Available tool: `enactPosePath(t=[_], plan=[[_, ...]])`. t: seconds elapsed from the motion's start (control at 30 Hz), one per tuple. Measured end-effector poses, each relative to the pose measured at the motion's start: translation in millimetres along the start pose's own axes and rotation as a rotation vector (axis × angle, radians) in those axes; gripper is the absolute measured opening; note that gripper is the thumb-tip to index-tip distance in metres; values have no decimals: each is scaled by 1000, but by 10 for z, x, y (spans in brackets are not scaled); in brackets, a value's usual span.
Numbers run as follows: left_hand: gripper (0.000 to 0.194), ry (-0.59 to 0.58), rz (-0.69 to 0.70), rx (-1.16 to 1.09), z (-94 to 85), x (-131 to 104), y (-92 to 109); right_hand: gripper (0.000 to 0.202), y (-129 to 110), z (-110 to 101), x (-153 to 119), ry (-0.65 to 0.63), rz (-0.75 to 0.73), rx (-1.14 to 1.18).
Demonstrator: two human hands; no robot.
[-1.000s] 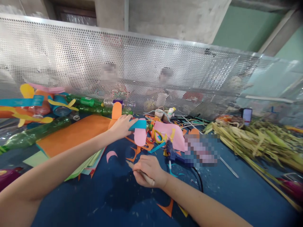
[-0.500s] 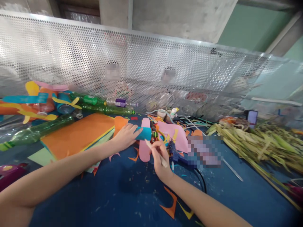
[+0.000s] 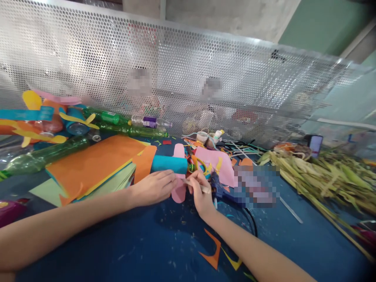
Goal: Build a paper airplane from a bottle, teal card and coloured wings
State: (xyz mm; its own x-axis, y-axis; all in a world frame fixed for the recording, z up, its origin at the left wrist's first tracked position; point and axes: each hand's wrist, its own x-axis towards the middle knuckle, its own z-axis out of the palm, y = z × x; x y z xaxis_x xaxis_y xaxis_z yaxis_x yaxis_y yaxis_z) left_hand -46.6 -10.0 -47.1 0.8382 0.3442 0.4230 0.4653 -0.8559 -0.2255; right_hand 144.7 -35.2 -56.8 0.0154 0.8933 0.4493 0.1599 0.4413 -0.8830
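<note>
Whitish pen (image 3: 205, 189) pinched by right fingers (image 3: 196, 181); left fingers (image 3: 167, 180) (close together, grip unclear) touch pink paper (image 3: 178, 194).

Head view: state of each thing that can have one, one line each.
Left hand: fingers at pink strip, grip unclear
Right hand: closed on pen-like tool
Pen-like tool: held, tip at pink strip
Blue roll: lying on its side
Orange sheet: flat, atop others
Glue gun: lying down, power unclear
Phone: upright, screen lit

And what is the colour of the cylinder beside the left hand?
The cylinder is bright blue, seen in the head view.
</note>
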Motion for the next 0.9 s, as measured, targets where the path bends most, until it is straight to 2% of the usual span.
enactPosePath(t=[0.07, 0.27, 0.4, 0.6, 0.9], plan=[[32, -14, 4, -113, 2, -44, 47, 24, -8, 16, -10, -21, 8, -54], [33, -123, -167, -290, 25, -110, 160, 13, 69, 56, -14, -81, 65, -137], [36, -99, -270, -361, 61, -142, 227, 16, 85, 30, -2, -86, 49, -217], [35, -39, -314, -400, 53, -167, 224, 15, 48, -2, -2, -95, 47, -285], [48, -80, -321, -388, 120, -217, 242, 13, 110, -36, -7, -122, 68, -291]])
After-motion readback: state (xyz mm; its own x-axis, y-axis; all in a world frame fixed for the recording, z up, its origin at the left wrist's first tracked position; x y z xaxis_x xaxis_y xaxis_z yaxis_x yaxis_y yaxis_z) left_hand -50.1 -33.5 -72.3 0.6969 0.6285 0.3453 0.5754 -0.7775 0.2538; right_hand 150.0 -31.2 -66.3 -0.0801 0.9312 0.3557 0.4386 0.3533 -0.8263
